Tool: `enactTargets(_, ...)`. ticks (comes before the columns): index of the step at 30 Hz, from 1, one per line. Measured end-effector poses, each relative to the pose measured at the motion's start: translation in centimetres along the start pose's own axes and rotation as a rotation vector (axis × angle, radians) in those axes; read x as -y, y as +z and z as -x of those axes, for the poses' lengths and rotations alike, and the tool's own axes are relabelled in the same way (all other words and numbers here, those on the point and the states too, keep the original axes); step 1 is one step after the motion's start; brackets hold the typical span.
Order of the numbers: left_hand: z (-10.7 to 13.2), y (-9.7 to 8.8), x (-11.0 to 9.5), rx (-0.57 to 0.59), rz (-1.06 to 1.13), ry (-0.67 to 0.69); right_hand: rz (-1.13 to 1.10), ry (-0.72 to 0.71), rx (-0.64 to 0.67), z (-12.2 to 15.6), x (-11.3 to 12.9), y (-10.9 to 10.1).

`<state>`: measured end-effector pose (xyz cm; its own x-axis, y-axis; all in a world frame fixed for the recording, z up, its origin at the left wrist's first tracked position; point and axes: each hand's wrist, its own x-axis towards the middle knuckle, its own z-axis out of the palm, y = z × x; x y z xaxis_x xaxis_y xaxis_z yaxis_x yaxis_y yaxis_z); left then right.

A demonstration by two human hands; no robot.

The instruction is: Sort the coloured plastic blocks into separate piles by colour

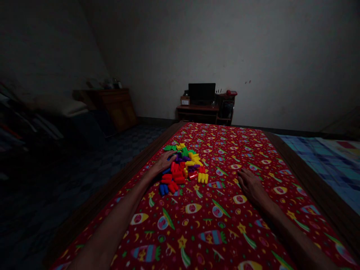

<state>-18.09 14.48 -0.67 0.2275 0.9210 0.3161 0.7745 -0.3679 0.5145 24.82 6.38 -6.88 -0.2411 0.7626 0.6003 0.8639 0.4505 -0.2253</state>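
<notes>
A heap of plastic building blocks, shaped like short joined tubes, lies on a red patterned cloth [213,240]. Red blocks [177,175] fill its near middle, with a blue block [163,189] at the near left. Green blocks [184,152] and yellow blocks [196,159] lie farther back, purple ones among them. A yellow block with red behind it [203,177] sits at the right edge. My left hand [165,161] rests at the heap's left side, fingers stretched over the blocks. To the right, my right hand [251,183] lies on the cloth, open, apart from the heap.
Dark brown fabric [123,172] borders the cloth. Blue checked fabric [320,161] lies on the right. Beyond the far end stand a desk [198,108] and a monitor [201,92]. A wooden cabinet [116,108] and patterned floor [135,138] are on the left.
</notes>
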Motion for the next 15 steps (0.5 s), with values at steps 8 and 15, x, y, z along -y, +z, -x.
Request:
enactTargets(8, 3.4, 1.9, -7.9, 0.164, -0.359, 0.26, 0.008, -0.027, -0.006, -0.1, 0.2, -0.1)
enactTargets(15, -1.1, 1.5, -6.1, 0.016, -0.257, 0.193, -0.026, 0.002, -0.012, 0.2, 0.1, 0.1)
